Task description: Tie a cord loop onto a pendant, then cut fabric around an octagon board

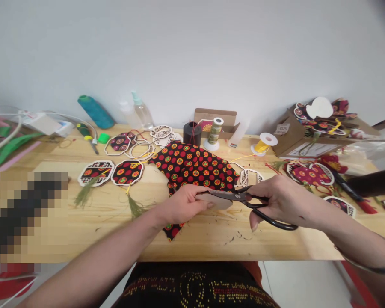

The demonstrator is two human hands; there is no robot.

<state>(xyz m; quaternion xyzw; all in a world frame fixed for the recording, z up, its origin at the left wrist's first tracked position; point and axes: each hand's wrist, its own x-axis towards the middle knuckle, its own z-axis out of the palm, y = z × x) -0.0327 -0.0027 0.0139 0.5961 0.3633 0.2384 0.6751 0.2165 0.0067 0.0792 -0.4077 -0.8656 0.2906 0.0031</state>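
Note:
My left hand point(186, 204) is closed around a pale flat piece point(218, 201) and the near edge of a black cloth with red and yellow dots point(195, 167). My right hand point(280, 197) grips black scissors point(259, 205), fingers through the loops, and the blades lie against the pale piece just right of my left fingers. The cloth spreads from the table's middle down under my left hand.
Finished fabric-filled wooden ornaments with green tassels point(111, 173) lie at the left, empty wooden frames point(154, 137) behind them. Thread spools point(214, 131), a yellow spool point(263, 144), bottles point(143, 112) and a cardboard box of ornaments point(311, 128) line the back. Thread scraps litter the wooden table point(83, 239).

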